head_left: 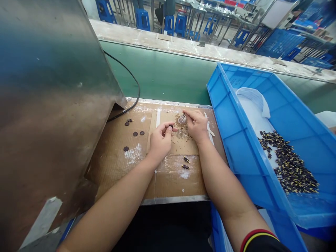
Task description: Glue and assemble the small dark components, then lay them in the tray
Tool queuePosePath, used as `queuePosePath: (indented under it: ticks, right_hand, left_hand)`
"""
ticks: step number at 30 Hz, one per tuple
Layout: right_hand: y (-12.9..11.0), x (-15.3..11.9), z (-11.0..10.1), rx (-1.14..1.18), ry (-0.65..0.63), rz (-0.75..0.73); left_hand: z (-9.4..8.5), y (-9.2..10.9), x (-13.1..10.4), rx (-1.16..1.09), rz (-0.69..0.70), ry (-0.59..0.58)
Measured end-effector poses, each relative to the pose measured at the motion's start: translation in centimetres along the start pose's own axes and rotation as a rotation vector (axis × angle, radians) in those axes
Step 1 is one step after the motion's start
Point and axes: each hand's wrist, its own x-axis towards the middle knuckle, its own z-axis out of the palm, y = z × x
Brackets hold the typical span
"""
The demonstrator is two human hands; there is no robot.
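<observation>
My left hand (pixel 160 140) is closed, pinching a small dark round disc (pixel 171 126) between thumb and fingers. To its right, my right hand (pixel 196 125) has thumb and fingertips together over a small clear container (pixel 181 119). A tiny dark piece shows at those fingertips, too small to name. Both hands are above a cardboard sheet (pixel 173 148) with wet-looking stains. Nearer to me lie two small black-and-yellow parts (pixel 185 167). Several dark discs (pixel 135 134) are scattered left of my left hand, with one small dark part (pixel 130 120) beside them.
A large metal housing (pixel 52 87) fills the left side, and a black cable (pixel 131 73) curves from it. On the right, a blue crate (pixel 244 150) holds a heap of black-and-yellow parts (pixel 294 168). Behind the work surface runs a green belt (pixel 162 73). A white stick (pixel 210 131) lies near the crate.
</observation>
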Motion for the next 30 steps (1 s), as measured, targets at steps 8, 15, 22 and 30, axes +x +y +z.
queuePosePath:
  ticks: [8, 15, 22, 30]
  right_hand:
    - [0.5, 0.0, 0.2, 0.027, -0.007, 0.001]
    - [-1.2, -0.1, -0.7, 0.005, 0.077, -0.015]
    - [-2.9, 0.0, -2.5, -0.079, 0.135, 0.118]
    - [-5.4, -1.9, -1.9, 0.91, -0.087, 0.419]
  left_hand:
    - [0.0, -0.1, -0.1, 0.017, 0.006, -0.01]
    - [-0.1, 0.0, 0.0, -0.007, -0.016, 0.002]
    - [0.4, -0.4, 0.4, -0.336, -0.196, 0.034]
    - [-0.1, 0.2, 0.5, -0.558, -0.244, 0.11]
